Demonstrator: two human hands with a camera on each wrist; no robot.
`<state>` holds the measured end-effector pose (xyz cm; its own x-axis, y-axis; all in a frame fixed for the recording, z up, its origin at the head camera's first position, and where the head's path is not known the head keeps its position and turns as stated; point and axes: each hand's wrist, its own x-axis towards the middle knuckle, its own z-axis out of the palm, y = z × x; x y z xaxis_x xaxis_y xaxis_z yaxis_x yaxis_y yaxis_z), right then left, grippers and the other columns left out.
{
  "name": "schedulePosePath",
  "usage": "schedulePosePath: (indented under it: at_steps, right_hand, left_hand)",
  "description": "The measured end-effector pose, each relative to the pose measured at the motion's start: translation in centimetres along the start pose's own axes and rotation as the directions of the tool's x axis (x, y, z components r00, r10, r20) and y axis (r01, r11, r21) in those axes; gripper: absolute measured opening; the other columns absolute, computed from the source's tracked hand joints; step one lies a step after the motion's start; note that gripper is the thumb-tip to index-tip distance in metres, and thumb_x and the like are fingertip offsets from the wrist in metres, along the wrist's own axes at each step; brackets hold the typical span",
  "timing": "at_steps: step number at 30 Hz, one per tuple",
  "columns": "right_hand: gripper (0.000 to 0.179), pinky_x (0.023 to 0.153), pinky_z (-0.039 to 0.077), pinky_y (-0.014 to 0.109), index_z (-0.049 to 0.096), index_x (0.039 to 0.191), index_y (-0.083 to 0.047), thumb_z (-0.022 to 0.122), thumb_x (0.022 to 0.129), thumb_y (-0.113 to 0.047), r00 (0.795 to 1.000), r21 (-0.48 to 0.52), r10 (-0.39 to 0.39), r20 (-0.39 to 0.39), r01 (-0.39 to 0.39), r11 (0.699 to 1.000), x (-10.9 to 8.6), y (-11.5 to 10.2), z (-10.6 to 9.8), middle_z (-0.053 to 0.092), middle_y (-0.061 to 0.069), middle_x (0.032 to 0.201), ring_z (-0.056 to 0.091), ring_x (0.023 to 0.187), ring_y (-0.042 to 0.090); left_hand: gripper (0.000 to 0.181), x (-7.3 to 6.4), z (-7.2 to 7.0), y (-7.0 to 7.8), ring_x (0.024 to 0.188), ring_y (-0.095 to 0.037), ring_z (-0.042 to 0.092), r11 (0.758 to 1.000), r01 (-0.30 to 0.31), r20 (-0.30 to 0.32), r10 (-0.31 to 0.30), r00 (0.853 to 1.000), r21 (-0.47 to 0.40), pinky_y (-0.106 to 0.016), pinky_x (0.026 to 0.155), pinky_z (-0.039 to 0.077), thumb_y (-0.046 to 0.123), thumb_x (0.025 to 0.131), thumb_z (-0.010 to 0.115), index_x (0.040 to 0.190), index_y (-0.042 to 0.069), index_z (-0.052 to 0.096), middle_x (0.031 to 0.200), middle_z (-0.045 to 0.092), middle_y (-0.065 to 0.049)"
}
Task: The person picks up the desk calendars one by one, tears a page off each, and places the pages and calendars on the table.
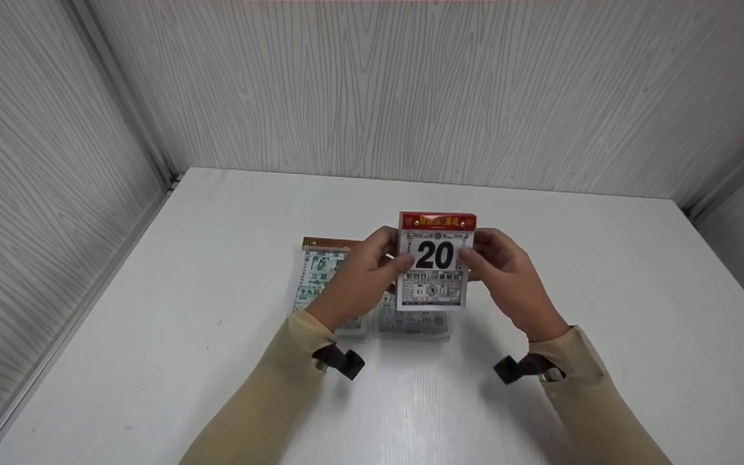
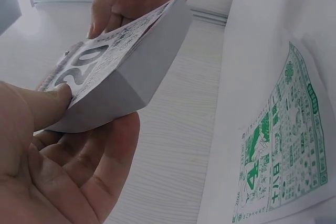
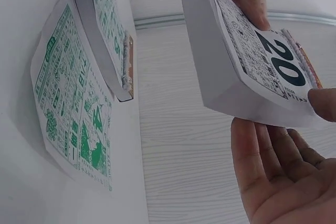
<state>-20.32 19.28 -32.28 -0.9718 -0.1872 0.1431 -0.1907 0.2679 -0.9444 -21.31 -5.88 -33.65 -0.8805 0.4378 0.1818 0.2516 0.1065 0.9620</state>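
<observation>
Both hands hold up a thick tear-off calendar (image 1: 433,290) with a red header strip and a large black 20 on its top page. My left hand (image 1: 362,274) grips its left edge, thumb on the front and fingers behind. On the opposite edge, my right hand (image 1: 511,278) grips it likewise. Below it on the table lies a second tear-off calendar (image 1: 314,284) with green print, partly covered by the left hand and forearm. Beside that lies a loose calendar sheet (image 2: 278,150) with a green 4, its upper part hidden from the head view.
The white table (image 1: 230,258) meets a pale wood-grain panel (image 1: 372,90) at the back. Similar panels stand at the left and right sides. A black camera mount (image 1: 340,361) is strapped to the left wrist, and another mount (image 1: 517,368) to the right.
</observation>
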Motion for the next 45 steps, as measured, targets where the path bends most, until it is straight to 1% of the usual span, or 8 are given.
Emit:
schedulePosePath:
  at_steps: [10, 13, 20, 27, 32, 35, 42, 45]
  right_hand:
    - [0.038, 0.080, 0.058, 0.029, 0.059, 0.136, -0.004, 0.063, 0.105, -0.025, 0.997, 0.005, -0.035, -0.074, 0.035, 0.999, -0.2, -0.3, -0.3, 0.065, 0.013, 0.119, 0.066, 0.100, 0.023]
    - [0.039, 0.081, 0.058, 0.030, 0.058, 0.137, -0.004, 0.063, 0.105, -0.026, 0.996, 0.028, -0.033, -0.083, 0.036, 0.999, -0.1, -0.3, -0.4, 0.064, 0.013, 0.120, 0.065, 0.101, 0.023]
    - [0.041, 0.081, 0.059, 0.030, 0.058, 0.139, -0.005, 0.063, 0.105, -0.028, 0.999, 0.012, -0.007, -0.052, 0.008, 1.000, -0.1, -0.1, -0.5, 0.065, 0.013, 0.120, 0.066, 0.102, 0.023]
    - [0.050, 0.093, 0.055, 0.031, 0.046, 0.148, -0.004, 0.062, 0.106, -0.024, 0.993, -0.192, -0.081, -0.089, 0.063, 0.979, -0.1, -0.3, 0.2, 0.057, 0.013, 0.133, 0.058, 0.117, 0.022]
    - [0.044, 0.098, 0.049, 0.038, 0.047, 0.140, 0.005, 0.064, 0.101, -0.008, 0.906, -0.502, -0.379, -0.191, 0.241, 0.830, -0.4, -0.8, 0.9, 0.053, 0.016, 0.134, 0.052, 0.121, 0.025]
    - [0.034, 0.093, 0.050, 0.038, 0.055, 0.130, 0.003, 0.066, 0.098, -0.002, 0.859, -0.601, -0.497, -0.125, 0.333, 0.727, -0.8, -1.3, 1.3, 0.057, 0.015, 0.125, 0.055, 0.114, 0.024]
    - [0.032, 0.091, 0.057, 0.034, 0.063, 0.121, -0.003, 0.075, 0.092, -0.007, 0.837, -0.702, -0.518, 0.177, 0.476, 0.530, -1.5, -1.8, 2.6, 0.058, 0.011, 0.126, 0.055, 0.117, 0.021]
    - [0.033, 0.092, 0.057, 0.035, 0.065, 0.120, -0.005, 0.078, 0.090, -0.011, 0.830, -0.712, -0.499, 0.247, 0.505, 0.488, -1.5, -1.9, 3.0, 0.057, 0.010, 0.128, 0.053, 0.118, 0.024]
  left_hand:
    - [0.041, 0.2, 1.2, 0.0, 0.110, -0.021, 0.063, 0.980, -0.033, 0.017, 0.037, 0.999, -0.196, -0.041, 0.094, 0.054, 0.032, 0.114, 0.039, 0.148, 0.011, 0.047, 0.128, 0.062, -0.008]
    - [0.044, 0.4, 1.7, 0.1, 0.118, -0.026, 0.064, 0.935, -0.006, 0.040, 0.022, 0.999, -0.356, -0.042, 0.096, 0.055, 0.033, 0.114, 0.035, 0.153, 0.015, 0.042, 0.136, 0.059, -0.011]
    - [0.046, 0.4, 2.4, -0.8, 0.128, -0.029, 0.059, 0.755, 0.116, 0.139, -0.033, 0.990, -0.645, -0.045, 0.102, 0.053, 0.035, 0.114, 0.032, 0.159, 0.024, 0.032, 0.142, 0.054, -0.013]
    - [0.045, 0.3, 2.5, -1.5, 0.124, -0.031, 0.062, 0.746, 0.114, 0.084, -0.078, 0.993, -0.656, -0.045, 0.098, 0.055, 0.033, 0.115, 0.031, 0.158, 0.021, 0.035, 0.138, 0.058, -0.016]
    - [0.045, 0.3, 2.6, -1.5, 0.115, -0.029, 0.066, 0.756, 0.122, 0.045, -0.121, 0.992, -0.643, -0.042, 0.090, 0.058, 0.033, 0.115, 0.031, 0.157, 0.020, 0.036, 0.133, 0.061, -0.016]
    - [0.044, 0.4, 2.7, -1.5, 0.111, -0.027, 0.066, 0.766, 0.123, 0.038, -0.128, 0.991, -0.632, -0.040, 0.087, 0.058, 0.034, 0.115, 0.030, 0.156, 0.020, 0.037, 0.131, 0.062, -0.015]
    - [0.045, 0.4, 2.7, -1.7, 0.118, -0.027, 0.063, 0.793, 0.131, 0.041, -0.133, 0.990, -0.595, -0.040, 0.093, 0.053, 0.040, 0.114, 0.027, 0.156, 0.024, 0.037, 0.134, 0.061, -0.011]
    - [0.046, 0.3, 2.6, -1.6, 0.125, -0.027, 0.060, 0.808, 0.135, 0.050, -0.130, 0.990, -0.574, -0.043, 0.100, 0.051, 0.043, 0.114, 0.026, 0.156, 0.027, 0.036, 0.138, 0.059, -0.009]
